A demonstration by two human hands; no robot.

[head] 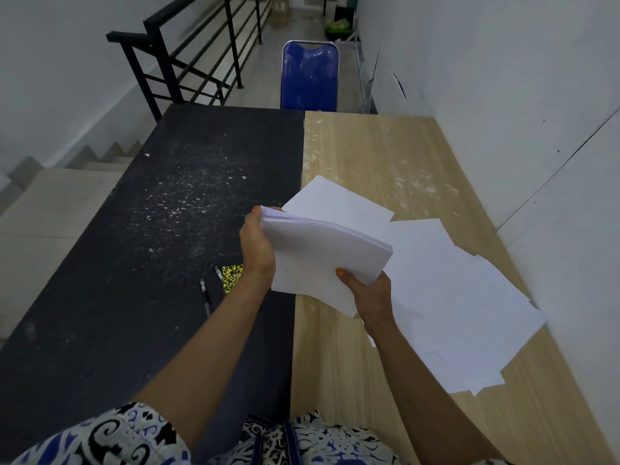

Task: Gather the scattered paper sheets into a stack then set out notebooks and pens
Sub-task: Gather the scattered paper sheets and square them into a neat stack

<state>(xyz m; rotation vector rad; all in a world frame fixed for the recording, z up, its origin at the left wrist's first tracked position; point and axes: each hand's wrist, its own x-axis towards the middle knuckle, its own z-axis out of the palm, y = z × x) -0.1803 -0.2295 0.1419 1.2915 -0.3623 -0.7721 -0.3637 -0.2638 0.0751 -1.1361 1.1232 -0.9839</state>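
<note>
A thick stack of white paper sheets point(318, 253) is held above the table between both hands. My left hand point(256, 246) grips its left edge, and my right hand point(369, 290) grips its near right corner with the thumb on top. More loose white sheets point(469, 313) lie spread over the wooden table half point(385, 156); one sheet point(335, 199) pokes out behind the stack. On the black table half point(167, 196) lie a yellow-and-black speckled notebook point(231, 278), partly hidden by my left wrist, and two dark pens point(205, 297).
A blue chair point(309, 75) stands at the table's far end. A black metal railing point(188, 62) and a stairwell lie to the left. A white wall point(536, 95) runs along the right side of the wooden table half.
</note>
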